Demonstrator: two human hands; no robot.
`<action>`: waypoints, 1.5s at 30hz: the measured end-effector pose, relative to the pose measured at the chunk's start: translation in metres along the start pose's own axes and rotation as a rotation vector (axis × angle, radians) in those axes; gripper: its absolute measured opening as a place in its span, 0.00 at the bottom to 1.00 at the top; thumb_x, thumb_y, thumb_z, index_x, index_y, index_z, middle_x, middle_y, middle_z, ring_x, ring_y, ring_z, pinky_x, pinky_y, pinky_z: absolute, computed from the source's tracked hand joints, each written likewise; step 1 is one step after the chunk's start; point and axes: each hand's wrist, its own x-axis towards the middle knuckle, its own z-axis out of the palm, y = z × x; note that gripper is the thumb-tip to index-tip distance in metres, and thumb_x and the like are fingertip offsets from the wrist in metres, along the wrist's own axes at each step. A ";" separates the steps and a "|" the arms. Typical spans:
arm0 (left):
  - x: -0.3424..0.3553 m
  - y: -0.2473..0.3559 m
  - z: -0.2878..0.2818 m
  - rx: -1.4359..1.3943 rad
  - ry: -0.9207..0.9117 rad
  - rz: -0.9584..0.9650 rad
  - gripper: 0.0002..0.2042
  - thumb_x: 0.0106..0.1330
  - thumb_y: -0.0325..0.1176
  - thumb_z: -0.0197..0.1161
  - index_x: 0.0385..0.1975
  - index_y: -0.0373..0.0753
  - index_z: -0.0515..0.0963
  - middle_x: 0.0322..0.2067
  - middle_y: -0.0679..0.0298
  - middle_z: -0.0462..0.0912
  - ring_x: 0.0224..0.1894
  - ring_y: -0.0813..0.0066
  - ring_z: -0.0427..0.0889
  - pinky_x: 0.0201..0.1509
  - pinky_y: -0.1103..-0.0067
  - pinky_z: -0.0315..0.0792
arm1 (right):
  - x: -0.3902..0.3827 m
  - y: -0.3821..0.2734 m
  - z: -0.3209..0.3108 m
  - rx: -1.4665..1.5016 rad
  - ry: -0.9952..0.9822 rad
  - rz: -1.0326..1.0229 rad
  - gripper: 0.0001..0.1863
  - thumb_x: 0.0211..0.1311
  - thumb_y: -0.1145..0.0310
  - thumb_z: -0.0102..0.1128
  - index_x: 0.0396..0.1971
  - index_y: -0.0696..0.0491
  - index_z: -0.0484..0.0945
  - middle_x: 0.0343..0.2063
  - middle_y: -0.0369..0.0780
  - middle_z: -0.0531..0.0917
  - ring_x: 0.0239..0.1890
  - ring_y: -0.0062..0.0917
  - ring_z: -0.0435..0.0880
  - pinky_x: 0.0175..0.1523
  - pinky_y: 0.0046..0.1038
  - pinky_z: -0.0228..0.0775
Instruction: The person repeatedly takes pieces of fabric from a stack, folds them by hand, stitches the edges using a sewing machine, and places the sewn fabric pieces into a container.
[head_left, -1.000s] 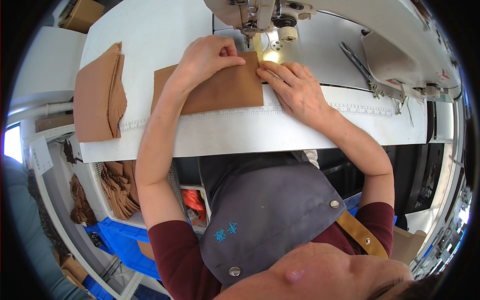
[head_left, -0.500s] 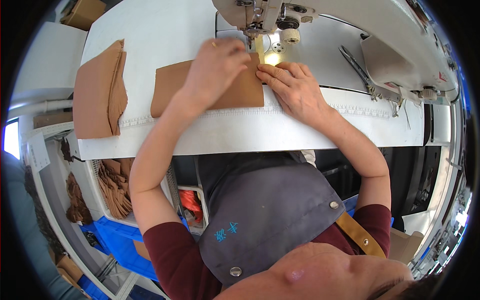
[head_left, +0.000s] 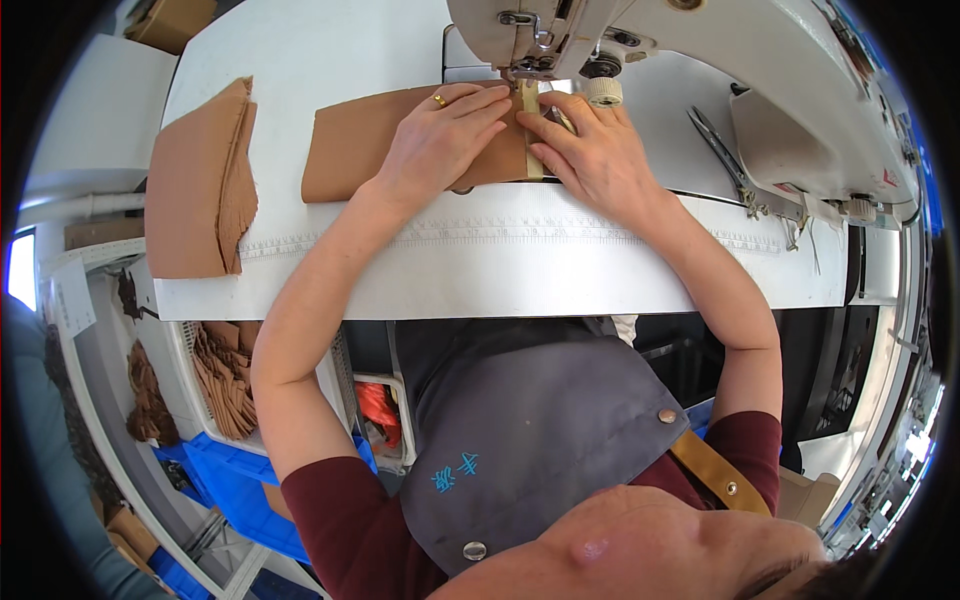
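My left hand (head_left: 435,150) lies open on a brown sheet of material (head_left: 360,140), fingers stretched toward its right end. My right hand (head_left: 595,160) is open too, fingertips resting at that right edge, over a pale yellow strip (head_left: 532,165) on the machine bed. Above my fingertips is the sewing machine's needle and presser-foot assembly (head_left: 525,65); the sheet's far edge reaches it, and my fingers partly hide the contact.
A stack of brown pieces (head_left: 195,180) sits at the left of the white table (head_left: 500,280). Scissors (head_left: 715,140) lie on the right by the machine arm (head_left: 790,140). Below left are a basket of brown pieces (head_left: 225,380) and blue crates (head_left: 230,480).
The brown sheet has moved away from me, up to the needle. Both hands moved with it, and my left hand's fingers have changed from curled to stretched out on the sheet.
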 end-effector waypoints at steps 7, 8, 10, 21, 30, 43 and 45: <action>0.003 -0.002 0.001 -0.035 -0.004 -0.022 0.14 0.65 0.32 0.61 0.49 0.36 0.81 0.51 0.64 0.82 0.56 0.66 0.77 0.59 0.73 0.73 | -0.001 0.001 0.002 -0.014 -0.023 0.044 0.17 0.58 0.62 0.65 0.48 0.45 0.81 0.34 0.38 0.77 0.40 0.32 0.76 0.44 0.33 0.66; 0.004 -0.003 0.001 -0.029 -0.020 -0.031 0.14 0.65 0.32 0.61 0.49 0.36 0.81 0.51 0.64 0.82 0.56 0.66 0.77 0.59 0.73 0.73 | -0.001 0.001 0.002 -0.016 -0.027 0.054 0.17 0.58 0.62 0.65 0.48 0.45 0.81 0.34 0.38 0.77 0.40 0.32 0.76 0.44 0.33 0.66; 0.004 -0.004 0.002 -0.034 -0.003 -0.021 0.14 0.65 0.32 0.61 0.49 0.36 0.81 0.51 0.63 0.82 0.56 0.66 0.77 0.60 0.73 0.72 | -0.001 0.002 0.003 -0.021 -0.019 0.049 0.17 0.58 0.62 0.64 0.49 0.44 0.81 0.34 0.38 0.77 0.40 0.32 0.76 0.44 0.33 0.66; 0.008 -0.003 0.003 -0.005 -0.004 0.020 0.14 0.64 0.32 0.63 0.48 0.35 0.81 0.50 0.63 0.83 0.53 0.64 0.78 0.56 0.72 0.74 | 0.002 0.004 0.002 -0.034 -0.075 0.077 0.17 0.62 0.67 0.60 0.52 0.46 0.79 0.48 0.36 0.78 0.38 0.27 0.81 0.42 0.31 0.67; 0.004 -0.004 -0.002 0.016 -0.047 0.022 0.16 0.64 0.32 0.62 0.51 0.35 0.80 0.51 0.62 0.82 0.54 0.62 0.75 0.58 0.71 0.72 | -0.009 -0.002 -0.013 0.190 -0.088 -0.187 0.21 0.49 0.75 0.62 0.47 0.52 0.82 0.51 0.34 0.82 0.48 0.28 0.79 0.53 0.31 0.70; 0.034 -0.041 0.003 0.065 -0.074 0.019 0.09 0.65 0.35 0.61 0.38 0.39 0.83 0.42 0.66 0.85 0.52 0.63 0.77 0.56 0.71 0.72 | 0.001 0.010 -0.002 0.110 -0.073 -0.035 0.18 0.53 0.78 0.60 0.46 0.49 0.80 0.44 0.38 0.79 0.37 0.31 0.81 0.40 0.31 0.74; 0.039 -0.046 0.005 0.060 -0.052 0.030 0.09 0.65 0.35 0.60 0.38 0.39 0.83 0.41 0.67 0.85 0.52 0.63 0.78 0.55 0.71 0.72 | 0.003 0.012 0.000 0.105 -0.069 -0.019 0.19 0.54 0.77 0.60 0.48 0.48 0.79 0.44 0.39 0.79 0.35 0.32 0.82 0.37 0.32 0.75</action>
